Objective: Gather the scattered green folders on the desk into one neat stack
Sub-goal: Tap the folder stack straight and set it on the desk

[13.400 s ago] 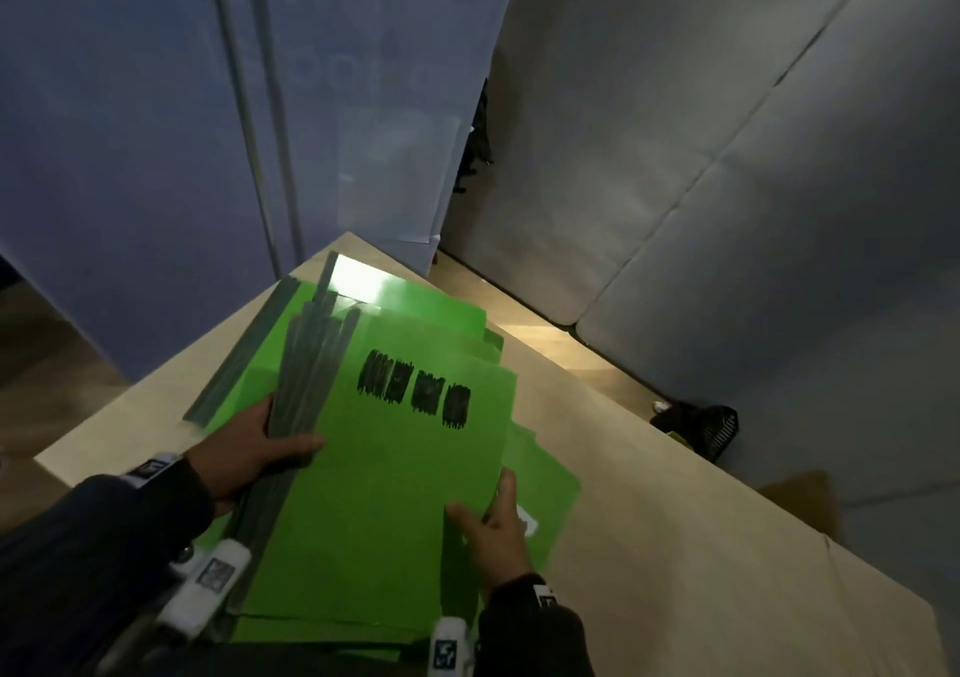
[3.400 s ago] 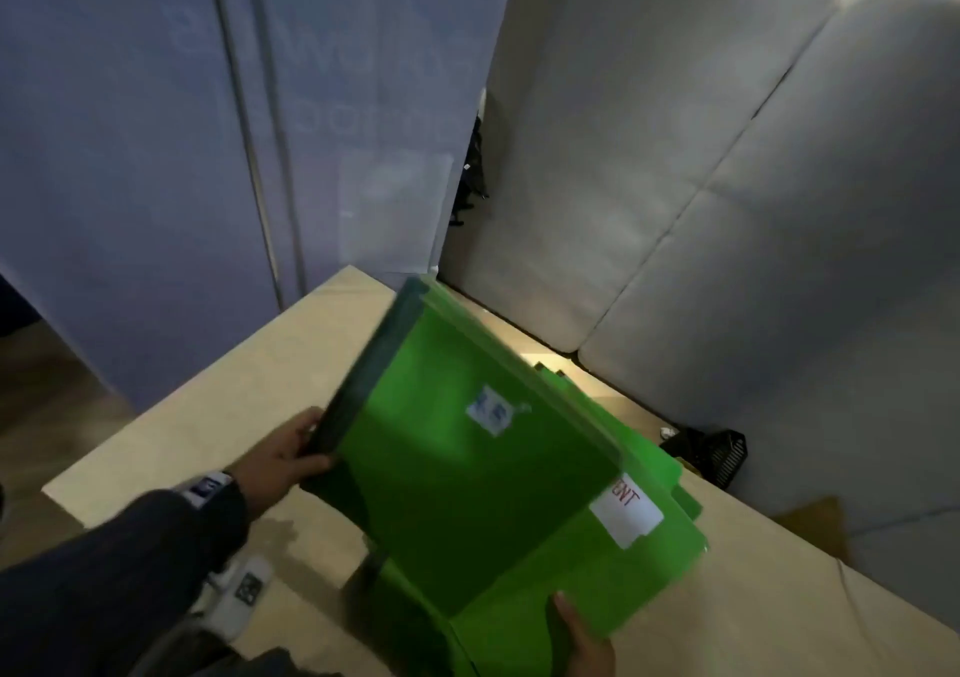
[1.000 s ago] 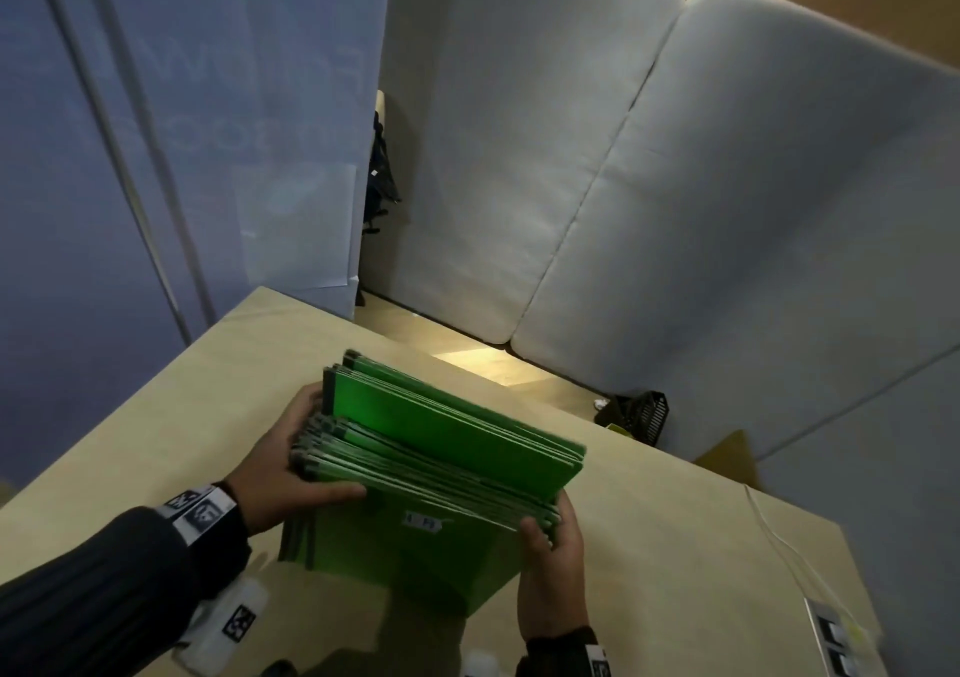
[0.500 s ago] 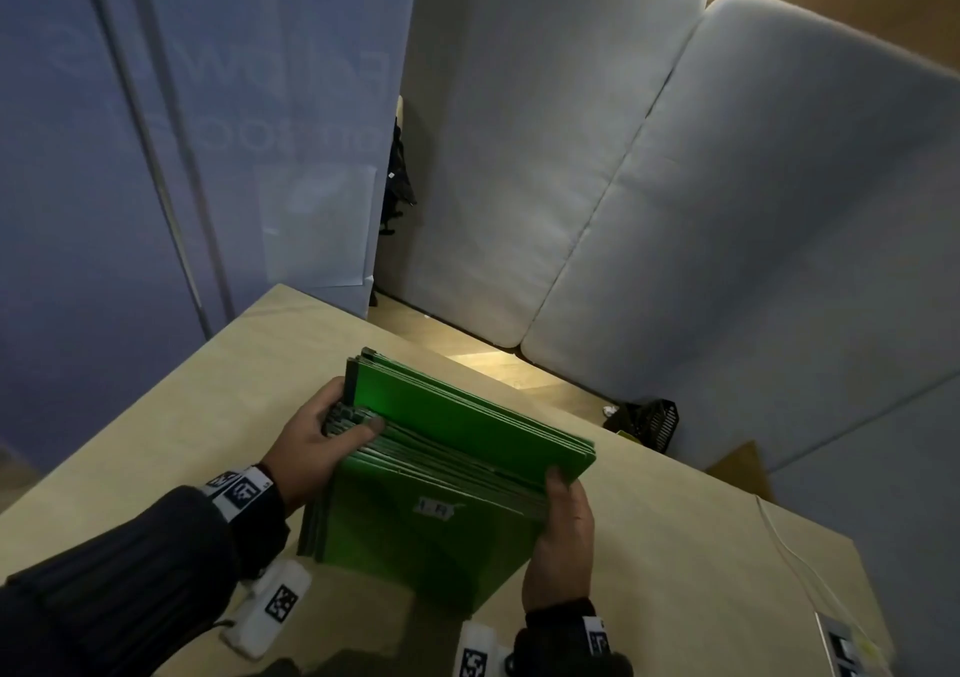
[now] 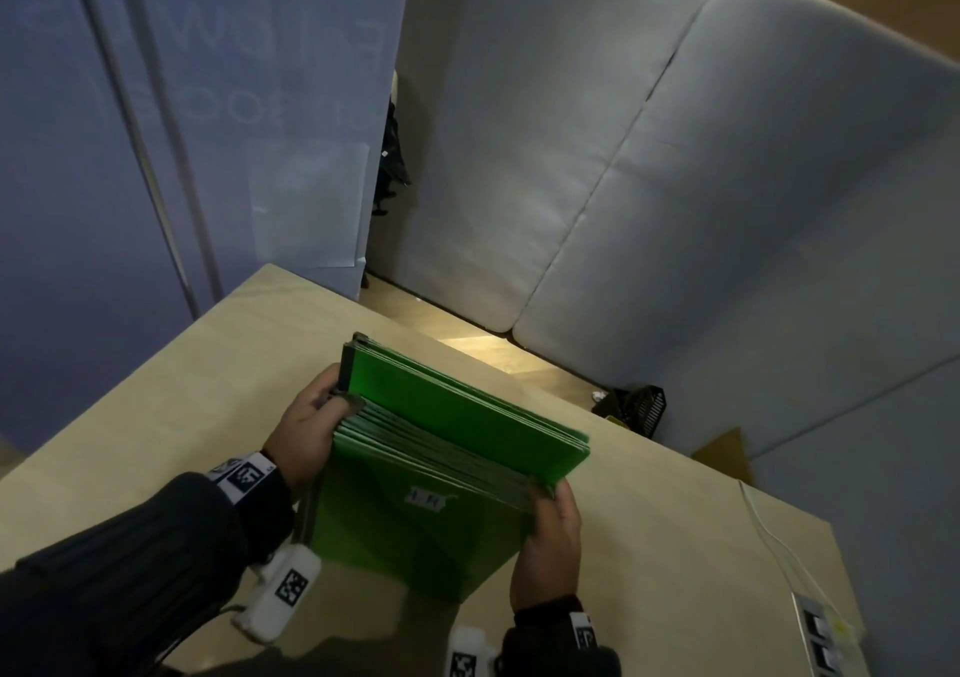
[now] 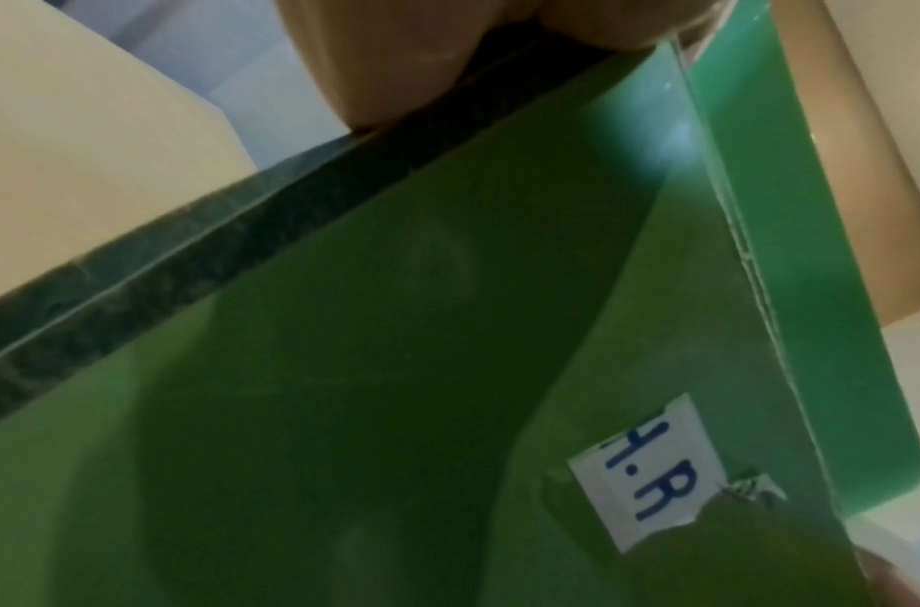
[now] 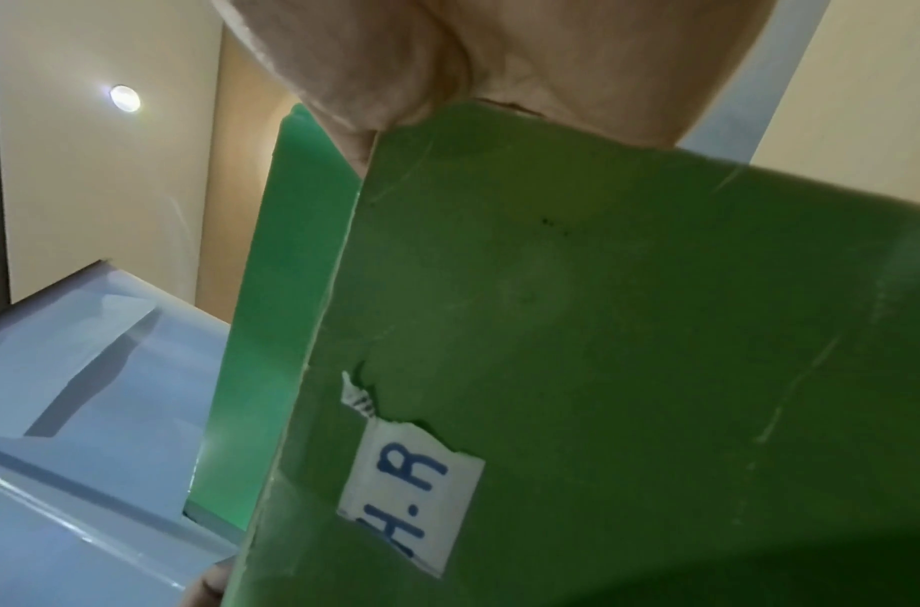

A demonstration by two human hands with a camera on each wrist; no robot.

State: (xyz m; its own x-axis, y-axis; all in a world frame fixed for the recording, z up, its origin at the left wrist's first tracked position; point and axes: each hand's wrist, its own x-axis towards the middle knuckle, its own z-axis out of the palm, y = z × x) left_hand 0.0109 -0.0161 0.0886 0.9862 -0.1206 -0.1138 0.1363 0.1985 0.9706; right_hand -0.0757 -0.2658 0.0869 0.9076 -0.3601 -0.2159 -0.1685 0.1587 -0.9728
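A bundle of several green folders stands on edge on the pale wooden desk, top edges up. My left hand grips its left side at the dark spines, thumb hooked over the top. My right hand grips the right side, fingers curled over the top corner. The nearest folder carries a torn white label reading "H.R", filling both wrist views. One folder sticks out a little beyond the front one.
Grey padded panels and a blue partition stand behind the desk. A black mesh basket sits at the desk's far edge. A white cable runs to a socket strip at the right.
The folders went from a fanned spread on the desk to one bundle held upright between both hands. Over the last second the bundle barely moved; my left thumb shifted onto its top edge.
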